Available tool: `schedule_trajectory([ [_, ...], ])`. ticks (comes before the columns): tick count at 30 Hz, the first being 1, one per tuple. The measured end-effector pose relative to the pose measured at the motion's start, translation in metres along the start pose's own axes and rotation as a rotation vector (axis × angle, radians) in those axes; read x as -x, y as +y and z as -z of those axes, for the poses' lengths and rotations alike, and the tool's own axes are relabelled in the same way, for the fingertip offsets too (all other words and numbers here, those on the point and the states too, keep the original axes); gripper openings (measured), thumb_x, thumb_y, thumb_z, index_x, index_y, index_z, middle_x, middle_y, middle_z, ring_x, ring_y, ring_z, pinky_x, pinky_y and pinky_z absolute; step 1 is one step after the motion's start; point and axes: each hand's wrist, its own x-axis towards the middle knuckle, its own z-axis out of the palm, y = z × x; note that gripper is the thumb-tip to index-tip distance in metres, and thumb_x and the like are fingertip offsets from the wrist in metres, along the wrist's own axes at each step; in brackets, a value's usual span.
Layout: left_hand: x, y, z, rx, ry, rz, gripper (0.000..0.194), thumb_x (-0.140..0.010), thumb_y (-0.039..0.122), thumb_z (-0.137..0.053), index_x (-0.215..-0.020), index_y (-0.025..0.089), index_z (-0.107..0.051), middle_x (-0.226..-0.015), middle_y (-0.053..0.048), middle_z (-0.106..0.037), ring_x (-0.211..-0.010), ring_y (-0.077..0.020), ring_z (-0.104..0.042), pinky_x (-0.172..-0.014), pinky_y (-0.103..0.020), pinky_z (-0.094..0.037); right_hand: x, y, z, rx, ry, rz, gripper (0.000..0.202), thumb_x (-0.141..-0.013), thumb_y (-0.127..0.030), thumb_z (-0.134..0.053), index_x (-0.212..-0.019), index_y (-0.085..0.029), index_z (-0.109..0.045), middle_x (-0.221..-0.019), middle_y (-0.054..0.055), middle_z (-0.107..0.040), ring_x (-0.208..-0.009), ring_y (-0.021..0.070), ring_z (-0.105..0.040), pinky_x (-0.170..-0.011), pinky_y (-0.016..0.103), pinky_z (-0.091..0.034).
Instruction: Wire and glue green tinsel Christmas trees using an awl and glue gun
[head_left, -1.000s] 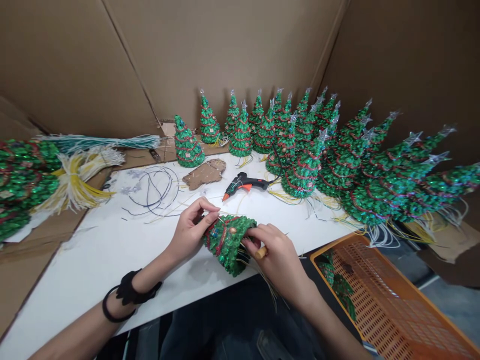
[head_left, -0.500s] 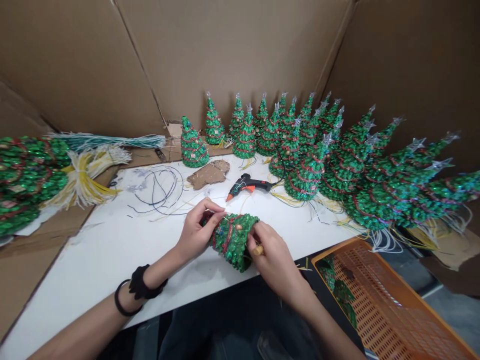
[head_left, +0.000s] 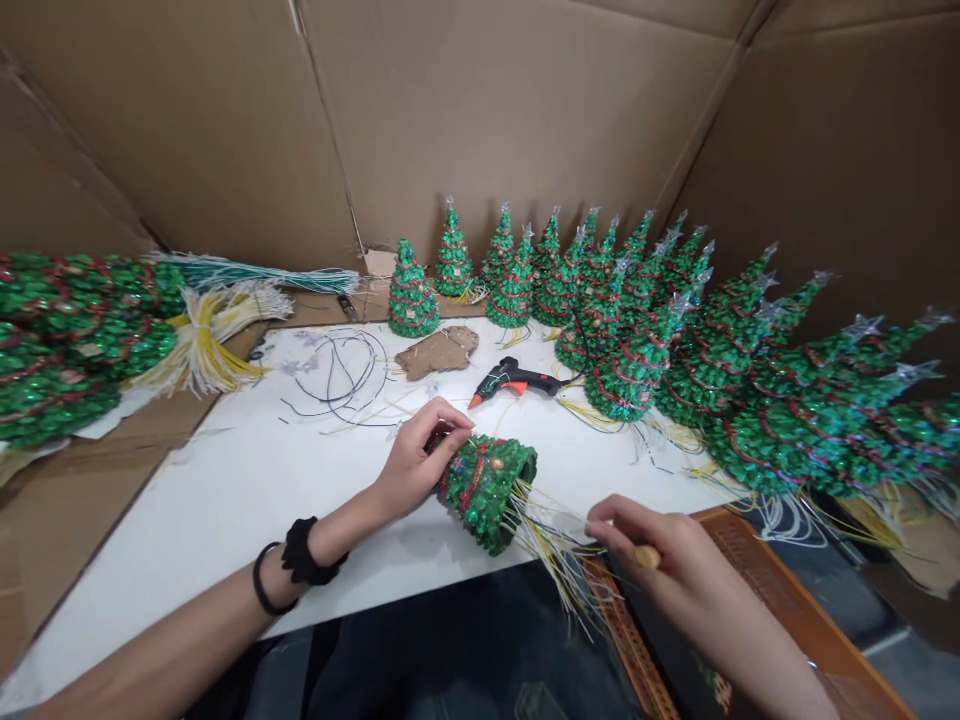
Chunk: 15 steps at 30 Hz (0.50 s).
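A green tree (head_left: pixel 484 485) with red garland lies on its side above the white board (head_left: pixel 247 520), its open base turned right. My left hand (head_left: pixel 427 450) is closed round its narrow end, with a thin white strand at the fingertips. White, yellow and dark wires (head_left: pixel 559 555) spill from the base. Right of them, my right hand (head_left: pixel 660 550) pinches wire ends and has a small tan stick (head_left: pixel 646 556) tucked in its fingers. A black and orange glue gun (head_left: pixel 517 378) rests just beyond the tree.
Several star-topped trees (head_left: pixel 720 340) stand at the back and right; one without a star (head_left: pixel 412 290) is behind a cardboard scrap (head_left: pixel 437 352). Loose dark wire (head_left: pixel 341 375), a yellow-white bundle (head_left: pixel 206 340) and more trees (head_left: pixel 82 340) lie left. An orange basket (head_left: pixel 795 590) sits lower right.
My right hand has moved right, away from the tree's base, and the wires now hang out of it. My left hand keeps its hold. The view has shifted slightly.
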Motion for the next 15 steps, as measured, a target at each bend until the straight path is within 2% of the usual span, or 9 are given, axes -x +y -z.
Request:
schedule_trajectory([
  [3, -0.001, 0.001, 0.002, -0.068, -0.015, -0.042, 0.004, -0.091, 0.022, -0.055, -0.091, 0.02, -0.059, -0.087, -0.002, -0.062, -0.079, -0.0155, -0.06, -0.071, -0.028, -0.048, 0.012, -0.006, -0.002, -0.022, -0.105, -0.065, 0.037, -0.096, -0.05, -0.038, -0.08, -0.022, -0.057, -0.063, -0.002, -0.056, -0.056, 0.0128, -0.048, -0.053, 0.023, -0.033],
  [5, -0.002, 0.006, 0.005, -0.182, 0.032, -0.137, 0.009, -0.091, 0.021, -0.054, -0.099, 0.021, -0.058, -0.095, -0.004, -0.061, -0.089, -0.0175, -0.059, -0.078, -0.032, -0.049, 0.016, -0.013, -0.006, -0.058, -0.119, -0.099, 0.037, -0.096, -0.049, -0.039, -0.079, -0.021, -0.056, -0.06, -0.004, -0.049, -0.054, 0.011, -0.043, -0.052, 0.022, -0.03],
  [8, 0.002, 0.02, 0.005, -0.381, 0.119, -0.458, 0.017, -0.092, 0.023, -0.05, -0.108, 0.021, -0.057, -0.101, -0.006, -0.058, -0.096, -0.0195, -0.054, -0.085, -0.036, -0.045, 0.016, -0.019, -0.016, -0.107, -0.025, -0.073, 0.039, -0.096, -0.048, -0.04, -0.071, -0.02, -0.051, -0.056, -0.006, -0.04, -0.051, 0.009, -0.036, -0.049, 0.021, -0.027],
  [10, 0.008, 0.033, 0.0, -0.471, 0.049, -0.727, 0.017, -0.093, 0.03, -0.05, -0.103, 0.021, -0.06, -0.088, -0.003, -0.059, -0.087, -0.0188, -0.053, -0.084, -0.036, -0.042, 0.014, -0.02, -0.024, -0.113, 0.046, -0.01, 0.039, -0.096, -0.044, -0.041, -0.066, -0.02, -0.047, -0.053, -0.007, -0.036, -0.048, 0.0078, -0.034, -0.046, 0.02, -0.026],
  [11, 0.013, 0.039, -0.004, -0.526, 0.012, -0.809, 0.019, -0.092, 0.036, -0.053, -0.101, 0.022, -0.062, -0.084, -0.002, -0.061, -0.086, -0.0194, -0.052, -0.085, -0.037, -0.04, 0.012, -0.021, -0.028, -0.104, 0.083, 0.036, 0.038, -0.096, -0.042, -0.042, -0.065, -0.02, -0.045, -0.052, -0.007, -0.035, -0.046, 0.0073, -0.033, -0.044, 0.02, -0.025],
  [12, 0.017, 0.044, -0.008, -0.574, -0.004, -0.796, 0.022, -0.09, 0.037, -0.056, -0.102, 0.021, -0.064, -0.083, -0.002, -0.063, -0.087, -0.0197, -0.052, -0.086, -0.037, -0.039, 0.011, -0.022, -0.032, -0.09, 0.114, 0.097, 0.038, -0.096, -0.04, -0.042, -0.064, -0.02, -0.044, -0.05, -0.007, -0.034, -0.044, 0.0069, -0.032, -0.043, 0.02, -0.025],
  [15, 0.03, 0.053, -0.019, -0.615, -0.026, -0.713, 0.018, -0.087, 0.024, -0.062, -0.105, 0.02, -0.066, -0.088, -0.001, -0.069, -0.09, -0.019, -0.053, -0.085, -0.035, -0.038, 0.007, -0.031, -0.034, -0.033, 0.146, 0.328, 0.039, -0.097, -0.037, -0.04, -0.063, -0.021, -0.044, -0.047, -0.007, -0.042, -0.04, 0.0063, -0.036, -0.041, 0.018, -0.027],
])
